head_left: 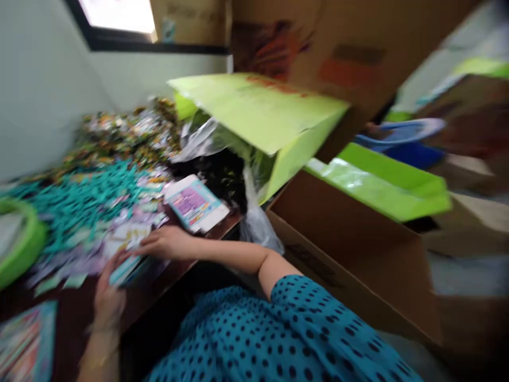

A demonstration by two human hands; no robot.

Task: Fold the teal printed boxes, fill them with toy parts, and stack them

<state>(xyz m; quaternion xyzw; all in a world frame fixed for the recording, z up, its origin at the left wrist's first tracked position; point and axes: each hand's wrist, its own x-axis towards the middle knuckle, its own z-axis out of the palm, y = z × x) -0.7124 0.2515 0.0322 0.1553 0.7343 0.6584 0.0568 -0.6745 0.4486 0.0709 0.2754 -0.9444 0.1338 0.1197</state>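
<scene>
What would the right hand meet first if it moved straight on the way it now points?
Probably the left hand, just across the small blue box between them; blur leaves depth unclear.

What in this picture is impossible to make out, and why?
All in the head view:
- Teal pack: print blurred, partly behind the left hand and right hand.
- Each hand's exact hold on it: blurred.
- Box: small print blurred.
- Green rim: cut off by the left edge.
- Printed item: cut off at left and bottom.
- Carton's floor: hidden by its near wall.
</scene>
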